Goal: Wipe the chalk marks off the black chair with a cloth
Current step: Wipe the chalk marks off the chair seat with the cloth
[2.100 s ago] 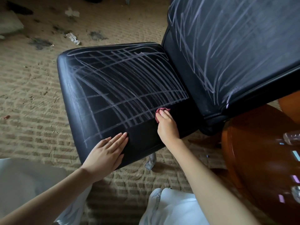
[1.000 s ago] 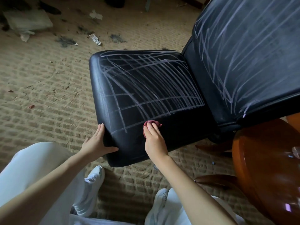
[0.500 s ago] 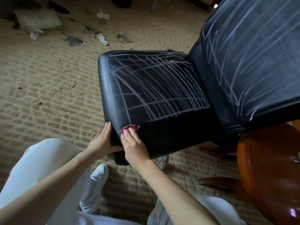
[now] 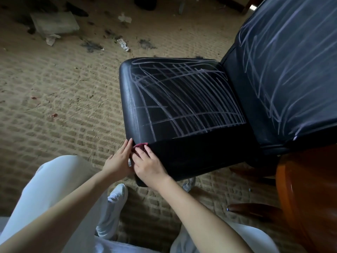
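Observation:
The black chair seat (image 4: 175, 99) is crossed with white chalk lines; a near strip along its front (image 4: 197, 150) is plain black. The backrest (image 4: 288, 66) at the right is also scribbled with chalk. A small dark-red cloth (image 4: 140, 145) lies at the seat's near left corner, mostly hidden under my right hand (image 4: 148, 165), whose straight fingers press it onto the seat. My left hand (image 4: 118, 161) rests flat against the seat's left side, right beside the cloth, fingers straight.
Worn tan carpet (image 4: 60, 99) surrounds the chair, with paper scraps (image 4: 123, 44), dark stains and a flat board (image 4: 54, 23) at the far left. A polished orange wooden piece of furniture (image 4: 308, 194) stands close at the right. My white-trousered legs and a white shoe (image 4: 116, 196) are below.
My right hand has slid the cloth leftward along the seat's near strip to the left corner, leaving that strip black. My left hand has stayed on the seat's left side.

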A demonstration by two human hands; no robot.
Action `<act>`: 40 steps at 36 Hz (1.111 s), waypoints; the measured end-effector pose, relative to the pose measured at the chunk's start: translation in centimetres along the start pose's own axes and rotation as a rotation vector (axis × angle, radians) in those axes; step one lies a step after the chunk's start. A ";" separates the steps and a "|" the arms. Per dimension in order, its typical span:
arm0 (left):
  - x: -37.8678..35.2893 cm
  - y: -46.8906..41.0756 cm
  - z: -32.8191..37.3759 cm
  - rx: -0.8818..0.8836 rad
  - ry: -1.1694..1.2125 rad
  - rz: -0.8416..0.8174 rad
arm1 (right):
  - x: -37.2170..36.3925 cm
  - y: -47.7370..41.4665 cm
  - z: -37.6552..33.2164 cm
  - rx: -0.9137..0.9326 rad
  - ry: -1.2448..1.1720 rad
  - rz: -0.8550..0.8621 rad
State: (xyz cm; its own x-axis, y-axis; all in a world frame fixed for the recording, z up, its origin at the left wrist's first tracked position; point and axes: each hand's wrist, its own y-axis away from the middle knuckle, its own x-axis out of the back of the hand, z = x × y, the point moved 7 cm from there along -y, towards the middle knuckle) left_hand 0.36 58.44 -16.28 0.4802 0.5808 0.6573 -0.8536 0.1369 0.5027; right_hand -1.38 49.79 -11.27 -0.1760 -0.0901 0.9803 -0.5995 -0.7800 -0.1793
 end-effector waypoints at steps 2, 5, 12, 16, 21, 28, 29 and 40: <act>0.0 0.0 0.0 0.001 -0.015 -0.006 | -0.2 0.3 0.5 -0.010 0.048 -0.030; 0.0 0.0 0.1 0.008 -0.039 0.003 | -0.1 0.7 1.2 -0.009 0.082 -0.018; -0.1 0.1 0.3 0.016 -0.043 -0.023 | 0.7 1.0 3.2 -0.006 0.099 0.032; -0.2 0.1 0.3 0.016 -0.053 -0.029 | 0.6 1.1 3.6 -0.021 0.083 0.030; -0.1 0.2 0.3 0.002 -0.065 -0.022 | 0.9 1.4 4.1 -0.041 0.057 0.036; -0.4 -0.2 -0.4 0.011 -0.041 -0.027 | 1.4 1.9 5.8 -0.082 0.035 0.046; -0.4 -0.2 -0.5 0.012 -0.033 -0.026 | 1.7 2.1 6.1 -0.088 0.028 0.052; -0.4 -0.2 -0.2 -0.006 -0.025 -0.016 | 2.8 4.3 10.7 -0.216 0.033 -0.019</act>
State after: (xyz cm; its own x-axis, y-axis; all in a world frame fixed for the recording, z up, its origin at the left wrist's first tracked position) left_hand 0.28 58.39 -16.73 0.4985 0.5580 0.6634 -0.8471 0.1509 0.5096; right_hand 3.90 39.49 -8.36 -0.1866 -0.0535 0.9810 -0.7557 -0.6302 -0.1781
